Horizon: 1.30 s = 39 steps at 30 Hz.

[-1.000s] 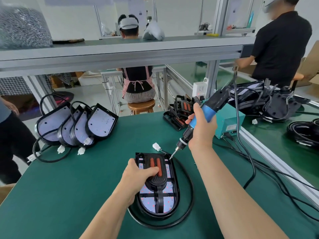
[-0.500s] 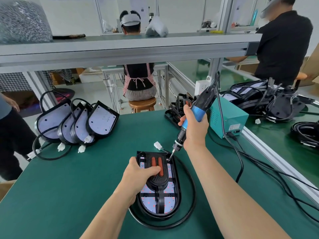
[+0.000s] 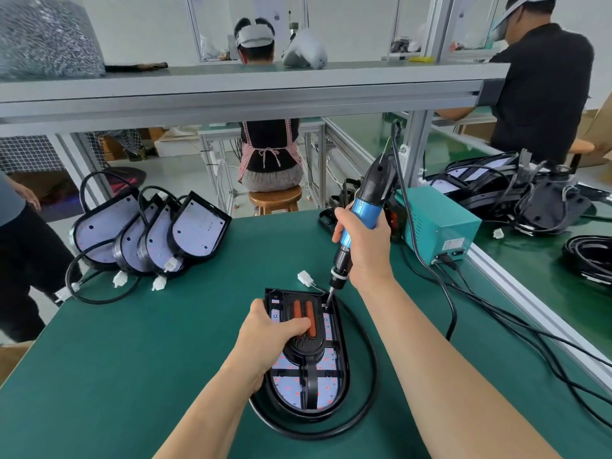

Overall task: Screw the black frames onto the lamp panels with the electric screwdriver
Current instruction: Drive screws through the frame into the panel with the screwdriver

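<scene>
R grip (image 3: 367, 250) wraps driver (image 3: 361, 210), axis leaning far-right, bit down-left on far-right corner of frame (image 3: 308, 346); L grip (image 3: 268, 336) clasps frame on panel (image 3: 298, 389), mid tabletop (image 3: 132, 359).

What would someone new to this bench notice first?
In the middle, the right hand grips the blue electric screwdriver, its bit set down at the far right corner of the black frame on the lamp panel. The left hand holds that panel on the green mat. Behind to the left, a row of bare lamp panels leans together, and a teal power box stands right of the screwdriver.
</scene>
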Each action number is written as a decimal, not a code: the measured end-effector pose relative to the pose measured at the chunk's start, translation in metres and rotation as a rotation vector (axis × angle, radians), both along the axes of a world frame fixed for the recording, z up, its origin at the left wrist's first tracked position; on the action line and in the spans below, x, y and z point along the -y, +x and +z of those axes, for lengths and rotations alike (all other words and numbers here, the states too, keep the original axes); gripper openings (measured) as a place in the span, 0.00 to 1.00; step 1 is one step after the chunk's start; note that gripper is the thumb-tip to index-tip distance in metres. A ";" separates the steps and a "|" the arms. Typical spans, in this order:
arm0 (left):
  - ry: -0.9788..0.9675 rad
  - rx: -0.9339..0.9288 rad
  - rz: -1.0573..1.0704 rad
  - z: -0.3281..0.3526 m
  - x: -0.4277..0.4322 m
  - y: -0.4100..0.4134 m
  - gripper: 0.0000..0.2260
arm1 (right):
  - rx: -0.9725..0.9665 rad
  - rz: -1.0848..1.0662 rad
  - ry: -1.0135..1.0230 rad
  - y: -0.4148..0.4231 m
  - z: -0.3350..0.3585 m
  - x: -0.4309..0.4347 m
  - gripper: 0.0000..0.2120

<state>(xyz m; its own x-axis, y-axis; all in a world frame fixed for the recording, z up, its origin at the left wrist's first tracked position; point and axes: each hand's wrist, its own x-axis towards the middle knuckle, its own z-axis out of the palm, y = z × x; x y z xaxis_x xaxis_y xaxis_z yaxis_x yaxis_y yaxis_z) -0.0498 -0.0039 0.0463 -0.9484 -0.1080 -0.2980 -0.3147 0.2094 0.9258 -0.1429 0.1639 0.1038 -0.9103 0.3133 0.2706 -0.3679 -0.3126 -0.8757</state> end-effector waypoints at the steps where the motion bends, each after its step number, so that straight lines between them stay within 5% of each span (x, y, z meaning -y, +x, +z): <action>1: 0.000 0.000 0.003 0.000 0.000 0.000 0.29 | -0.009 0.015 0.020 0.000 0.000 0.001 0.09; 11: 0.006 0.014 -0.040 0.001 0.004 -0.001 0.32 | -0.074 0.194 0.109 0.003 -0.006 0.001 0.10; 16: 0.026 0.011 -0.043 0.002 0.005 -0.003 0.33 | -0.054 0.263 0.078 0.009 -0.005 -0.005 0.21; 20: 0.046 0.009 -0.034 0.002 0.005 -0.003 0.33 | -0.075 0.279 -0.013 0.010 -0.005 -0.012 0.10; 27: 0.054 0.016 -0.023 0.000 0.005 -0.004 0.32 | -0.084 0.413 -0.212 0.009 0.001 -0.032 0.10; 39: 0.056 0.021 -0.024 0.002 0.005 -0.002 0.33 | -0.051 0.268 -0.037 0.020 0.002 -0.010 0.09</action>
<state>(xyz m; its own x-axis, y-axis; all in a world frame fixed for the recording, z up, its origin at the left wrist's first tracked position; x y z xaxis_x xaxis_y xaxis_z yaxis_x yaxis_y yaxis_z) -0.0523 -0.0086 0.0478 -0.9442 -0.0677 -0.3223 -0.3292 0.1652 0.9297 -0.1234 0.1736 0.1062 -0.9475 0.0731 0.3112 -0.3110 -0.4361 -0.8444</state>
